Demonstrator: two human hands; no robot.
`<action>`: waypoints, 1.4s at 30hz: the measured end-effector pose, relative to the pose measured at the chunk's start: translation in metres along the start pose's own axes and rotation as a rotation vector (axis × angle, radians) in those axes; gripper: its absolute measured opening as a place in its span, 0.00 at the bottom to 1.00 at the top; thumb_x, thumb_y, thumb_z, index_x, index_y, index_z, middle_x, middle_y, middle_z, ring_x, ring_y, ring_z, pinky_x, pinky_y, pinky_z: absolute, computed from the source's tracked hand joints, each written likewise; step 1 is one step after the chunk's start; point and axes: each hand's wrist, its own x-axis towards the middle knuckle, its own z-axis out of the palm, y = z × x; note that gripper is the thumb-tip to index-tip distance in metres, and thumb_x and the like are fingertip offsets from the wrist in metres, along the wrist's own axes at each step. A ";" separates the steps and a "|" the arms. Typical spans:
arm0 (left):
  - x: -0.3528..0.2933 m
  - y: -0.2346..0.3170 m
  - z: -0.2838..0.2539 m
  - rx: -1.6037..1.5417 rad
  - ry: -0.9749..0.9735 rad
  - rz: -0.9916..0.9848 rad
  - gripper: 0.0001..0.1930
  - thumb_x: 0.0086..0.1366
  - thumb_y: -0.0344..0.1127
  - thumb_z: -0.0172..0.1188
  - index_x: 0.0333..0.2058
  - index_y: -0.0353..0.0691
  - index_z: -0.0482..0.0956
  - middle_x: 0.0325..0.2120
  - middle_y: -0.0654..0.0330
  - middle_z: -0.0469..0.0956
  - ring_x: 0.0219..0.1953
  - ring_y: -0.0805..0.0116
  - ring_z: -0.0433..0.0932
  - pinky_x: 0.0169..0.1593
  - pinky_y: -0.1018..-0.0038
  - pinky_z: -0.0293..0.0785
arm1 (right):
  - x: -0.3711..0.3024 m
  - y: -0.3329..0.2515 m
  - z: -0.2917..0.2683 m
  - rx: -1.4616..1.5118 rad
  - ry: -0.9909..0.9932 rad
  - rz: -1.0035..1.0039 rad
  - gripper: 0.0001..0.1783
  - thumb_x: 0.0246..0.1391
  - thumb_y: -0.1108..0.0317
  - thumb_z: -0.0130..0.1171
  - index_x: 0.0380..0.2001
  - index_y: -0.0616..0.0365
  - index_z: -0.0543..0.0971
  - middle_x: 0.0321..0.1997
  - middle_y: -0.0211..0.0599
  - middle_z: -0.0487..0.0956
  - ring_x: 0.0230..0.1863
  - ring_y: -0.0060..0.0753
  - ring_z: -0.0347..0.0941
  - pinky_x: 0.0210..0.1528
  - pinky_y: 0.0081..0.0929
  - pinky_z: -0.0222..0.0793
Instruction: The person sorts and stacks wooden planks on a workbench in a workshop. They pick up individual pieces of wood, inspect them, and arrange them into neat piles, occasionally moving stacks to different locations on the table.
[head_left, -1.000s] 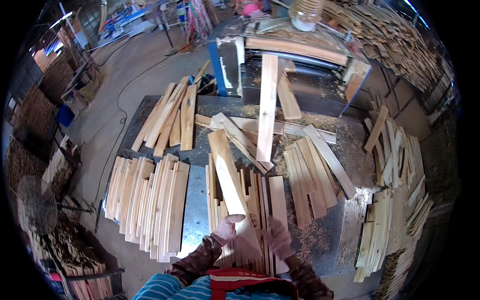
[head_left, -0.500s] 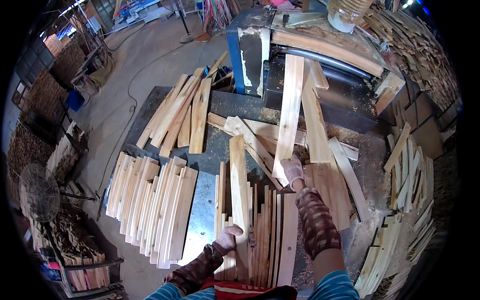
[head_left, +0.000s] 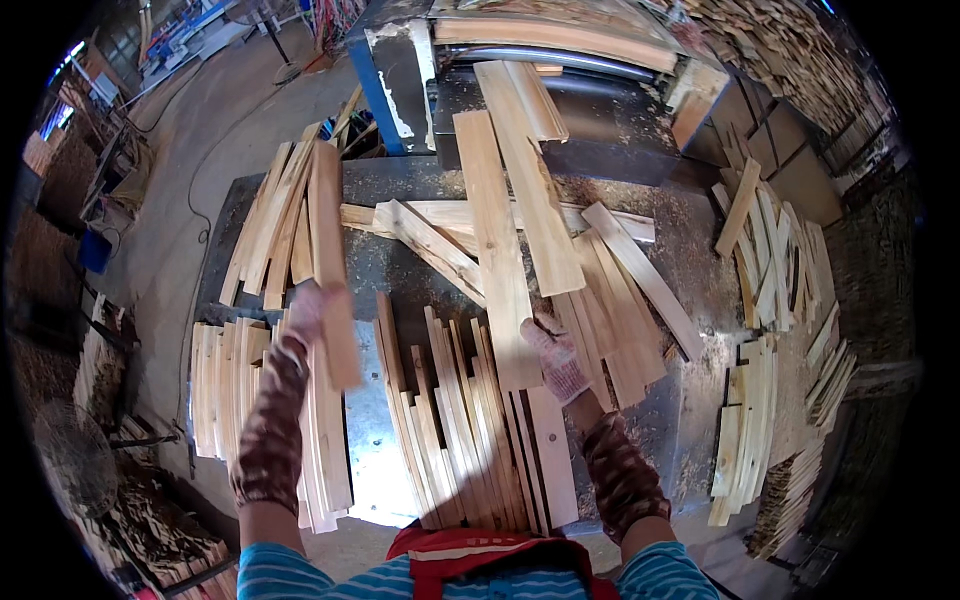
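Observation:
My left hand point(head_left: 308, 308), in a pinkish work glove and slightly blurred by motion, grips the left edge of a wooden board point(head_left: 328, 215). That board is above the left row of boards point(head_left: 322, 440), its far end beside a loose heap of boards point(head_left: 270, 225). With its gloved fingers closed, my right hand point(head_left: 560, 362) holds the near end of another long, pale board point(head_left: 490, 215). This one points away from me, over crossed boards on the table. Below it, a middle row of narrow boards point(head_left: 455, 430) stands packed side by side.
Beyond the dark worktable point(head_left: 400, 175) stands a blue-framed machine point(head_left: 385, 85) with a metal roller. One board point(head_left: 530, 190) leans from its bed onto others. Boards also lie fanned on the right point(head_left: 610, 310). A stand fan point(head_left: 75, 445) and wood stacks are at the left.
My left hand has moved left and away from me with its board, from the middle row to the left piles. My right hand has drawn its board nearer and left. The view has shifted.

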 end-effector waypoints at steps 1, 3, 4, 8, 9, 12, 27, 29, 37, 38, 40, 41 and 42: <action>0.020 0.044 0.000 -0.468 0.170 -0.229 0.28 0.63 0.41 0.64 0.57 0.35 0.69 0.40 0.49 0.81 0.39 0.60 0.82 0.37 0.65 0.80 | -0.010 0.002 -0.013 0.137 0.055 0.034 0.15 0.59 0.66 0.64 0.47 0.62 0.80 0.45 0.26 0.79 0.45 0.20 0.74 0.50 0.18 0.70; 0.020 0.078 -0.009 0.088 0.557 -0.007 0.38 0.61 0.40 0.66 0.66 0.40 0.58 0.51 0.45 0.75 0.50 0.52 0.77 0.52 0.61 0.75 | -0.031 -0.018 0.000 -0.054 0.027 0.023 0.08 0.60 0.71 0.62 0.42 0.60 0.81 0.39 0.23 0.78 0.39 0.16 0.73 0.45 0.14 0.69; 0.017 0.090 -0.013 0.508 0.749 0.030 0.40 0.61 0.39 0.66 0.68 0.41 0.57 0.57 0.45 0.71 0.54 0.49 0.76 0.56 0.61 0.72 | -0.040 -0.017 0.005 -0.017 0.018 0.010 0.08 0.61 0.70 0.62 0.42 0.60 0.81 0.38 0.22 0.78 0.38 0.16 0.72 0.44 0.14 0.69; -0.028 0.063 0.052 -0.023 0.117 0.144 0.40 0.63 0.46 0.65 0.68 0.40 0.57 0.59 0.52 0.70 0.54 0.59 0.75 0.57 0.65 0.72 | -0.080 0.001 0.012 -0.165 -0.070 -0.036 0.11 0.62 0.66 0.60 0.43 0.61 0.80 0.35 0.20 0.77 0.35 0.13 0.70 0.39 0.16 0.68; -0.052 0.076 0.097 -0.234 -0.085 0.142 0.40 0.64 0.48 0.64 0.68 0.40 0.56 0.58 0.54 0.71 0.54 0.63 0.75 0.58 0.66 0.72 | -0.088 0.006 0.010 -0.230 -0.085 -0.054 0.12 0.62 0.64 0.60 0.44 0.61 0.80 0.34 0.19 0.77 0.34 0.12 0.69 0.37 0.17 0.68; -0.146 0.111 0.196 -0.745 -0.407 -0.086 0.36 0.67 0.54 0.60 0.67 0.40 0.63 0.62 0.57 0.70 0.62 0.63 0.69 0.63 0.65 0.66 | -0.141 0.015 0.038 -0.126 0.029 0.234 0.14 0.62 0.62 0.59 0.45 0.62 0.80 0.34 0.24 0.79 0.37 0.17 0.73 0.41 0.19 0.70; -0.252 0.044 0.153 -1.225 -0.318 -0.331 0.26 0.58 0.41 0.68 0.50 0.30 0.75 0.41 0.53 0.81 0.44 0.58 0.82 0.53 0.60 0.80 | -0.262 0.123 -0.168 -0.361 0.391 0.423 0.20 0.58 0.49 0.58 0.37 0.58 0.79 0.29 0.35 0.79 0.28 0.30 0.74 0.32 0.30 0.71; -0.259 0.038 0.149 -1.229 -0.260 -0.321 0.29 0.59 0.43 0.68 0.54 0.31 0.74 0.42 0.53 0.80 0.43 0.58 0.81 0.52 0.61 0.80 | -0.265 0.117 -0.158 -0.486 0.212 0.307 0.20 0.59 0.48 0.59 0.38 0.55 0.81 0.28 0.27 0.80 0.27 0.24 0.74 0.28 0.27 0.69; -0.260 -0.014 0.133 -0.577 -0.048 -0.213 0.23 0.67 0.51 0.59 0.47 0.35 0.80 0.35 0.57 0.82 0.37 0.70 0.81 0.38 0.73 0.77 | -0.293 0.132 -0.115 -0.986 0.298 0.098 0.19 0.55 0.54 0.62 0.40 0.61 0.81 0.30 0.43 0.81 0.32 0.40 0.77 0.38 0.35 0.72; -0.259 -0.051 0.134 -0.317 0.028 -0.197 0.21 0.69 0.51 0.55 0.44 0.37 0.81 0.31 0.56 0.81 0.33 0.68 0.81 0.33 0.71 0.75 | -0.297 0.117 -0.098 -0.988 0.318 0.177 0.20 0.54 0.54 0.62 0.40 0.61 0.81 0.30 0.45 0.81 0.32 0.41 0.77 0.38 0.35 0.72; -0.271 -0.124 0.169 0.064 0.110 -0.157 0.22 0.71 0.54 0.50 0.43 0.40 0.80 0.28 0.53 0.80 0.31 0.60 0.81 0.29 0.65 0.74 | -0.298 0.094 -0.077 -0.990 0.326 0.335 0.21 0.52 0.54 0.63 0.40 0.61 0.81 0.29 0.48 0.80 0.32 0.44 0.77 0.39 0.37 0.71; -0.285 -0.158 0.193 0.187 0.109 -0.133 0.23 0.71 0.56 0.49 0.45 0.41 0.79 0.28 0.51 0.80 0.31 0.55 0.80 0.29 0.62 0.74 | -0.295 0.091 -0.077 -0.979 0.282 0.354 0.20 0.53 0.54 0.62 0.40 0.60 0.81 0.31 0.49 0.80 0.35 0.45 0.77 0.41 0.36 0.72; -0.298 -0.184 0.212 0.311 0.106 -0.114 0.25 0.70 0.58 0.48 0.47 0.42 0.78 0.29 0.49 0.80 0.32 0.49 0.80 0.30 0.59 0.74 | -0.293 0.092 -0.078 -0.966 0.236 0.377 0.20 0.53 0.54 0.61 0.39 0.60 0.81 0.33 0.49 0.81 0.37 0.47 0.78 0.43 0.36 0.72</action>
